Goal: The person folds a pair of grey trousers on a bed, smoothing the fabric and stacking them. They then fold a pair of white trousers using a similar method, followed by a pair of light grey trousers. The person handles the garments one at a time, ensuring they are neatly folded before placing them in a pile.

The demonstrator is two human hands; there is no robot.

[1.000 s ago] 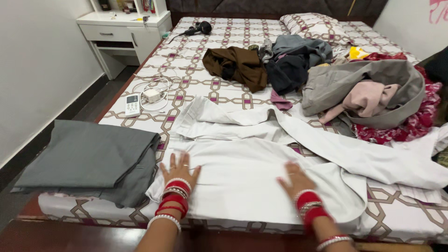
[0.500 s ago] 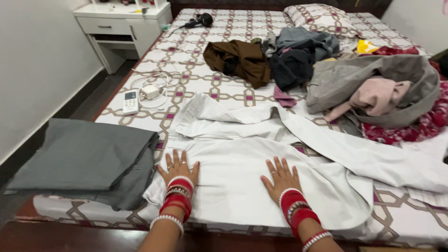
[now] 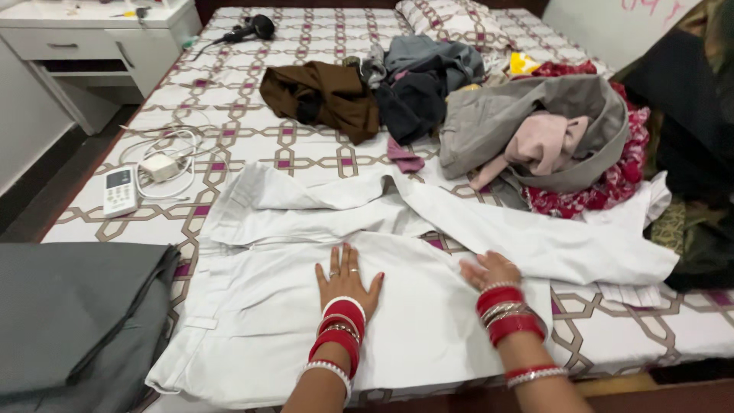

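1. White garment: spread flat at lower centre of the frame, on the patterned bedsheet.
2. Left hand: palm down on the garment, fingers spread (gripping nothing).
3. Right hand: flat on the cloth at centre right, well apart from the left.
4. Folded grey fabric: lower left.
5. Clothes pile: upper right.
6. Remote control: left edge, beside a white charger.

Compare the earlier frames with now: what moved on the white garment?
Both hands slid rightward across the flat white cloth garment: left hand to its middle, right hand to its right edge. Both remain flat on it, gripping nothing. The folded grey fabric and clothes pile stayed put.
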